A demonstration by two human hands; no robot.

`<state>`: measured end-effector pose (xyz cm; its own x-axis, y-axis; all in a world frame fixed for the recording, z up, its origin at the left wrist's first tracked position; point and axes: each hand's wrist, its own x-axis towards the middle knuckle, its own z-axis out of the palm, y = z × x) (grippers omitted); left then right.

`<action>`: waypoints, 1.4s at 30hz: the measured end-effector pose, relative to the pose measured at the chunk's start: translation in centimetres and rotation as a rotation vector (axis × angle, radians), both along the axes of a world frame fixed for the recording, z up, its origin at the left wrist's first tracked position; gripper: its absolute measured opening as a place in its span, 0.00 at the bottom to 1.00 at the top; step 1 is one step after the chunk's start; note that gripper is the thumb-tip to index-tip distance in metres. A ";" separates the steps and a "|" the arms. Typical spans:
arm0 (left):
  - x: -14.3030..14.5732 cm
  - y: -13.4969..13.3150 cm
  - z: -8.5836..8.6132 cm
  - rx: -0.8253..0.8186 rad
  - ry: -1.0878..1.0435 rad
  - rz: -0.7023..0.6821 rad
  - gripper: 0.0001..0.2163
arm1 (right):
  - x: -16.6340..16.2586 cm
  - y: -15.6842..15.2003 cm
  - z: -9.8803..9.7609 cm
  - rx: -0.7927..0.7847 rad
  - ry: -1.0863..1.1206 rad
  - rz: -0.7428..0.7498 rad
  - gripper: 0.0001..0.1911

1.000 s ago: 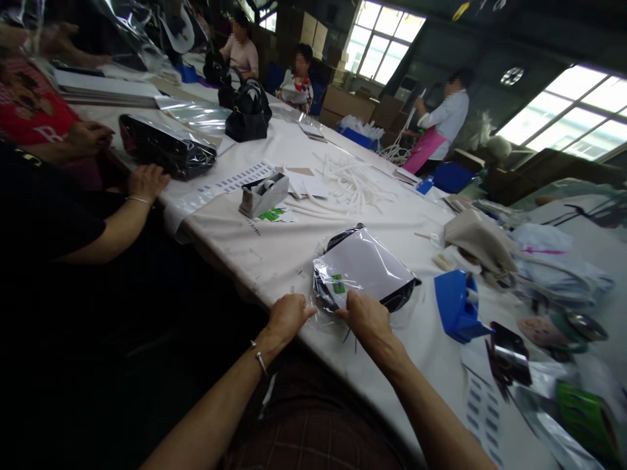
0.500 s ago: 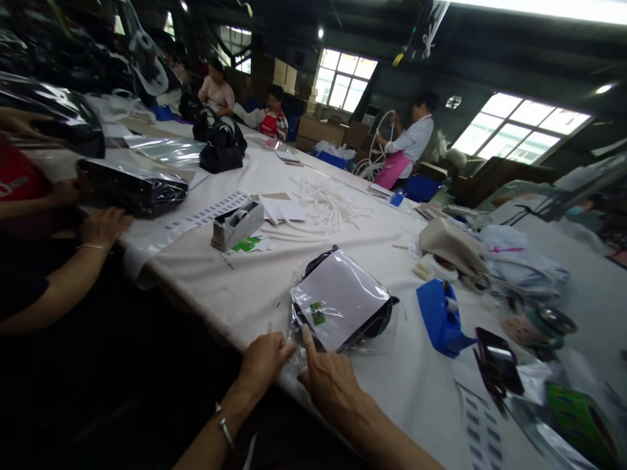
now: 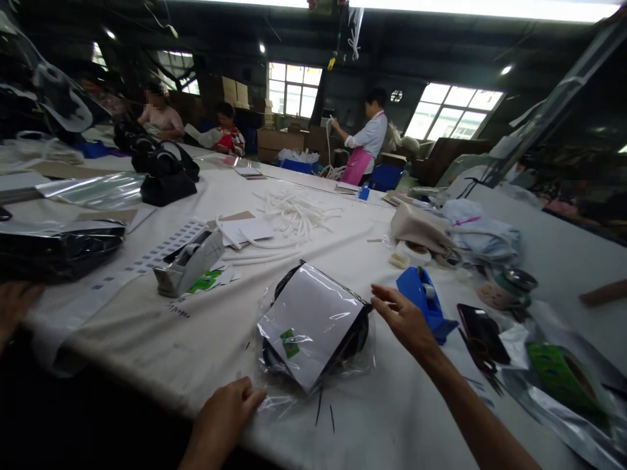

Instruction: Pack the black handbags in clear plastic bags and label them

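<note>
A clear plastic bag point(image 3: 362, 362) lies on the table, wrapped around a black item with a white sheet point(image 3: 313, 307) on top. A small green sticker point(image 3: 289, 343) shows near the sheet's lower left. My left hand point(image 3: 228, 414) is closed at the bag's loose near-left edge, its thumb and fingers pinching the plastic. My right hand point(image 3: 401, 320) is open, fingers stretched toward the bag's right corner, seemingly just apart from it. Right behind that hand stands a blue tape dispenser point(image 3: 424, 300).
A grey tape dispenser point(image 3: 189, 261) stands left, beside green stickers point(image 3: 206, 281). White cords point(image 3: 294, 215) lie behind. At right are scissors point(image 3: 480, 359), a phone point(image 3: 484, 329), a cup point(image 3: 509, 287) and a green roll point(image 3: 563, 378). A co-worker's hand point(image 3: 17, 307) rests at far left.
My right hand has moved from the bag's near side, where its index finger pointed near the sticker, to the right near the blue dispenser. My left hand stays at the bag's edge. The view has turned left-to-right.
</note>
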<state>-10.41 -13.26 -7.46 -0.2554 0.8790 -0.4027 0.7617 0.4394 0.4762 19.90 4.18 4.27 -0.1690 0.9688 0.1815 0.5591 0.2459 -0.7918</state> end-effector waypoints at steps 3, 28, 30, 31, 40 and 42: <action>-2.1 0.5 1.0 -0.050 0.073 -0.004 0.14 | 1.2 0.2 -1.7 -0.212 0.008 0.220 0.31; 11.5 6.0 9.5 0.908 0.307 -0.764 0.20 | 2.0 -8.5 -10.8 0.246 0.207 0.256 0.09; 12.1 6.3 9.0 0.902 0.329 -0.753 0.15 | 2.5 -8.6 -10.7 0.224 0.225 0.271 0.07; 12.1 6.3 8.8 0.911 0.339 -0.743 0.12 | 2.8 -8.7 -10.6 0.213 0.228 0.284 0.07; 9.0 4.7 9.8 0.919 0.344 -0.911 0.10 | 5.1 -9.9 -8.6 0.204 0.140 0.566 0.09; 8.4 3.9 10.1 0.909 0.317 -0.936 0.10 | 4.8 -10.2 -8.2 0.221 0.121 0.637 0.10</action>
<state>-2.05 -9.34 2.69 0.6120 0.6952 0.3770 0.7307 -0.6794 0.0668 24.74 -6.06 -3.92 -0.6595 0.6254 0.4171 0.1627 0.6604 -0.7331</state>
